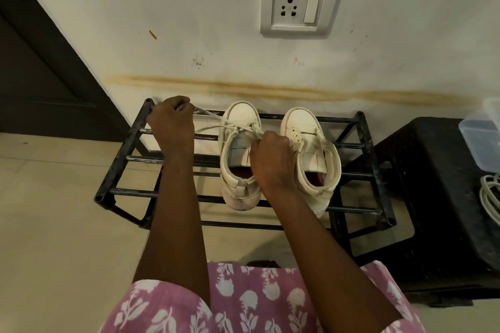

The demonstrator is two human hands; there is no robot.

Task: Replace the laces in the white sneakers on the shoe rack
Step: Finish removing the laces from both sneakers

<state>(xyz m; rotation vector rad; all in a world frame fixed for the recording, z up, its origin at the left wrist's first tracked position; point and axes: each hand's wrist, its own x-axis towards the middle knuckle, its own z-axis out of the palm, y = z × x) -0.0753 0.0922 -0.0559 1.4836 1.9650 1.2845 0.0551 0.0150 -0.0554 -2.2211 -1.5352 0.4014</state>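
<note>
At the left of the frame, over a corner of the black shoe rack (116,162), the left hand (171,124) is fisted round the end of a white lace (209,114) and draws it taut to the left. The lace runs to the sneaker left of centre (242,114), which stands on the rack with its toe to the wall. Just right of it, the right hand (270,154) pinches the lace at that shoe's eyelets, so the hands are well apart and both grip the one lace. Only the eyelets near the toe seem threaded, and I cannot tell whether the lace is going in or coming out. Farther right, the second sneaker (300,121) shows bare eyelets and no lace, so its lacing looks wholly left to do.
</note>
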